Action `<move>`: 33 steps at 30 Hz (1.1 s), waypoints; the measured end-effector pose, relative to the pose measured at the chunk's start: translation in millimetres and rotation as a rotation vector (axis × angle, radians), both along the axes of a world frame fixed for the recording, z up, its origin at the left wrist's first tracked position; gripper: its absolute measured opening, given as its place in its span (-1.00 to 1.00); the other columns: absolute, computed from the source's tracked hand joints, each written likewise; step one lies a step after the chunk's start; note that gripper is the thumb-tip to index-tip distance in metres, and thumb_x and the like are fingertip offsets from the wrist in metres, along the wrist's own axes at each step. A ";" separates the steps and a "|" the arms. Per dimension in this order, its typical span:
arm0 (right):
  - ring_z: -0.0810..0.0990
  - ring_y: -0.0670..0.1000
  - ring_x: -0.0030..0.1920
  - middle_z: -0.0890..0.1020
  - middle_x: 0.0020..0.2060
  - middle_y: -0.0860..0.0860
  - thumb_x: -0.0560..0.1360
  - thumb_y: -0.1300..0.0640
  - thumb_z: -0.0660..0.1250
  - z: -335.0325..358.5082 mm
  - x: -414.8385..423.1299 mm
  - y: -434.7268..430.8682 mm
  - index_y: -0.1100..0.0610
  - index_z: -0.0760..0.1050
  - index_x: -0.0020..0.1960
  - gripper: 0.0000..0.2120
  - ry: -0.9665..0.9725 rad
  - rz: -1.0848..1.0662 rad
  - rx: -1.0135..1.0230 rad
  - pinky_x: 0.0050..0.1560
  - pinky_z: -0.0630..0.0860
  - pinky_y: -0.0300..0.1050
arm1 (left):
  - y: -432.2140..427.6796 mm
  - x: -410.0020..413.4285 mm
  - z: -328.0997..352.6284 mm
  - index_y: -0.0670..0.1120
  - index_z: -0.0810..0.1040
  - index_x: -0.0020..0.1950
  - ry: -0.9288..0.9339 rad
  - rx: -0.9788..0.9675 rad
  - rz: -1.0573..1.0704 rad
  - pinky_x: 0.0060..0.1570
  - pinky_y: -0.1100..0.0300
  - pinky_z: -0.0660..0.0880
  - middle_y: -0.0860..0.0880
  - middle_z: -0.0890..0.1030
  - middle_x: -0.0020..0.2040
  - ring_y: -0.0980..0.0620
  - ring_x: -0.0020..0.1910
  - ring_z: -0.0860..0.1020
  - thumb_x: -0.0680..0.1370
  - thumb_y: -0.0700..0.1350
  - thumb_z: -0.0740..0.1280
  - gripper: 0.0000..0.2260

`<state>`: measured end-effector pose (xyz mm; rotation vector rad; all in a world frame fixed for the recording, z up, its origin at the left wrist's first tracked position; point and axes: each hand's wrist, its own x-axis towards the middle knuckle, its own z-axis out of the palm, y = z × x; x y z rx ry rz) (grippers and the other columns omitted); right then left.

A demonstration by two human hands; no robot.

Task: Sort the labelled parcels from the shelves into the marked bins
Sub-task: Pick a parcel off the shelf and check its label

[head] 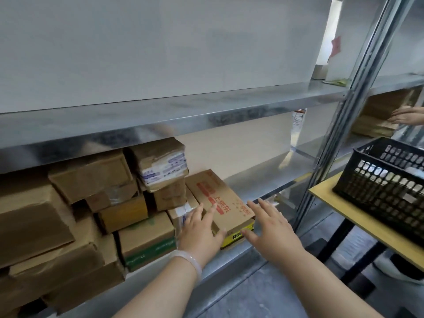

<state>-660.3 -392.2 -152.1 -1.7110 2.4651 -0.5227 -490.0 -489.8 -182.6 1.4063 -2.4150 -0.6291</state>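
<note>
A flat cardboard parcel [220,200] with red print and a yellow band leans at the right end of a row of parcels on the metal shelf [263,180]. My left hand [202,228] lies on its near left corner, fingers straight on top and thumb along the front edge. My right hand [273,226] hovers open at the parcel's right side, thumb tip near the yellow band. A black plastic bin [376,180] stands on a yellow-topped table [339,203] to the right.
Several brown cardboard parcels [91,203] are stacked on the shelf's left half. An upper shelf edge [160,120] overhangs them. A metal upright [344,115] stands right of the shelf. Another person's hand [408,115] touches flattened cardboard in the adjacent bay, far right.
</note>
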 end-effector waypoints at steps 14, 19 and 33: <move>0.29 0.04 0.44 0.24 0.49 -0.02 0.52 -0.13 0.32 -49.5 -57.8 -107.8 -0.09 0.08 0.56 -0.30 -0.327 0.105 0.169 0.39 0.33 0.04 | -32.2 -52.4 -47.5 0.08 0.09 0.62 0.150 0.284 0.181 0.49 0.10 0.18 0.14 -0.05 0.61 0.01 0.58 0.10 0.60 0.15 0.28 -0.35; 0.51 -0.14 0.22 0.50 0.30 -0.10 0.49 -0.06 0.40 -62.9 -78.3 -122.5 -0.03 0.11 0.54 -0.26 -0.650 0.167 0.185 0.25 0.46 -0.12 | -31.0 -74.5 -46.7 0.06 -0.01 0.64 0.163 0.386 0.366 0.55 0.03 0.15 0.10 -0.12 0.64 -0.01 0.61 0.02 0.63 0.09 0.26 -0.33; 0.32 -0.19 0.33 0.39 0.28 -0.15 0.38 0.03 0.48 -26.9 -144.0 -47.5 -0.10 0.25 0.49 -0.26 -0.627 0.436 -0.272 0.32 0.35 -0.13 | 11.7 -166.8 13.4 0.16 0.01 0.62 0.503 0.325 0.581 0.46 0.11 0.22 0.01 0.10 0.43 -0.03 0.45 0.29 0.39 0.32 0.46 -0.05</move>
